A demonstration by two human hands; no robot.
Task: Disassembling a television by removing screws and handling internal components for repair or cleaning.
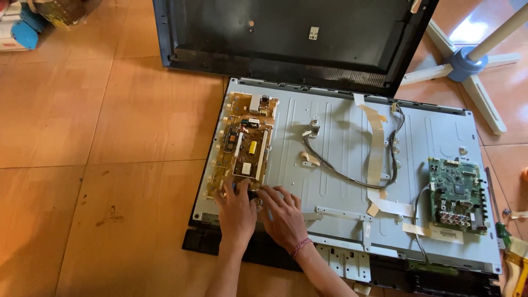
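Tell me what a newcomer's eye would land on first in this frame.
First, the opened flat-screen set lying face down on the tiled floor, its grey metal back exposed. Both hands meet at the near end of the yellowish circuit board on the panel's left side: the left hand and the right hand, which wears a pink wrist thread. A green circuit board sits at the panel's right, and the removed black rear cover lies beyond.
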